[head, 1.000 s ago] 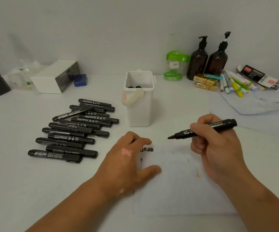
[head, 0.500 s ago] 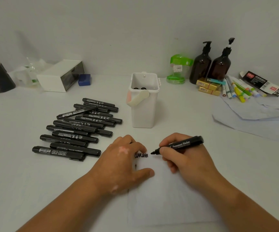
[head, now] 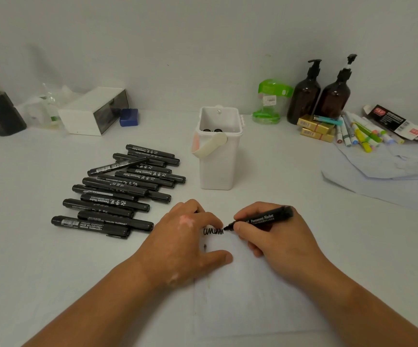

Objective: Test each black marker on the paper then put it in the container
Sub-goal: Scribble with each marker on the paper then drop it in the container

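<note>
On paper, marker in right hand

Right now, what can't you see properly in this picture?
1. Head view: the white container has a wall that hides its inside; only two black ends show, so the count is unknown.
2. Head view: the left hand covers part of the paper and whatever its curled fingers may hold.
3. Head view: print on the piled markers is too small to read.
4. Head view: the left edge cuts off a black object.
</note>
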The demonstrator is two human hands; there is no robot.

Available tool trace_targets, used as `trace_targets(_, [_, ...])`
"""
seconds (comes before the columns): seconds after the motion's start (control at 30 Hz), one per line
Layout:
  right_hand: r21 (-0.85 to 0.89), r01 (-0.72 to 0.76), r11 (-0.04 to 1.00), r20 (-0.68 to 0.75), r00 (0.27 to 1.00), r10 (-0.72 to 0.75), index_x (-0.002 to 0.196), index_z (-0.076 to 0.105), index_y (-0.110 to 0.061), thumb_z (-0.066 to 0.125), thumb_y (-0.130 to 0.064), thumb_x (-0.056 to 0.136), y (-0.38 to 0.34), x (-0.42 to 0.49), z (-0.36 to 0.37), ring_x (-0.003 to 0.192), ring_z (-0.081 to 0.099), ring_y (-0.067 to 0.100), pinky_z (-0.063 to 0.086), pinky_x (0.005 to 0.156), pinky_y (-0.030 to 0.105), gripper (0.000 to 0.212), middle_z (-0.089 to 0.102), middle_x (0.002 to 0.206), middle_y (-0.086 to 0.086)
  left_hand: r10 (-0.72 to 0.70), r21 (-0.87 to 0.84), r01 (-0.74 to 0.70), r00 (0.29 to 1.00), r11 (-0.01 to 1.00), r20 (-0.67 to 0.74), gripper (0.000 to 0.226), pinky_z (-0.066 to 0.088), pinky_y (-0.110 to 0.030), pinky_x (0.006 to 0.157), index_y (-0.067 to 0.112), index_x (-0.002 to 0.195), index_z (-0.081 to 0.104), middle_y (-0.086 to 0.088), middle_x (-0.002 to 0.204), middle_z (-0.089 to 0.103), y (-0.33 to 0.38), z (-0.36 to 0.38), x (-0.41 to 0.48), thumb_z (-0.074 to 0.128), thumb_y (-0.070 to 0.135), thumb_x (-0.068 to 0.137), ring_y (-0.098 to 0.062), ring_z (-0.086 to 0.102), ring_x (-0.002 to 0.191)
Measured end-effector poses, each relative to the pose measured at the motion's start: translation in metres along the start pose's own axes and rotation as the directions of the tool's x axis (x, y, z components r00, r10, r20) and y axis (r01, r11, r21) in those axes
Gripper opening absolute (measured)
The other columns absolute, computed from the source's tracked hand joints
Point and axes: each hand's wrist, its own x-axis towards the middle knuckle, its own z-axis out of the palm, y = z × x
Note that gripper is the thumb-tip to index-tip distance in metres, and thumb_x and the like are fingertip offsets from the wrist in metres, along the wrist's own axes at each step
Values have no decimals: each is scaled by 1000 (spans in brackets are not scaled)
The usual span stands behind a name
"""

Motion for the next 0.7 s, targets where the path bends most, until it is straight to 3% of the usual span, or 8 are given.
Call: trace_targets(0.7, [-79, -30, 996, 0, 1000, 30, 77, 72, -34, 73, -24, 80, -5, -1, 0, 45, 61, 7, 43, 47, 9, 10, 66, 53, -10, 3, -11, -3, 1000, 1000, 0, 60, 45, -26, 92, 44, 121, 62, 18, 105, 49, -1, 0, 0, 68, 73, 69, -3, 48, 104])
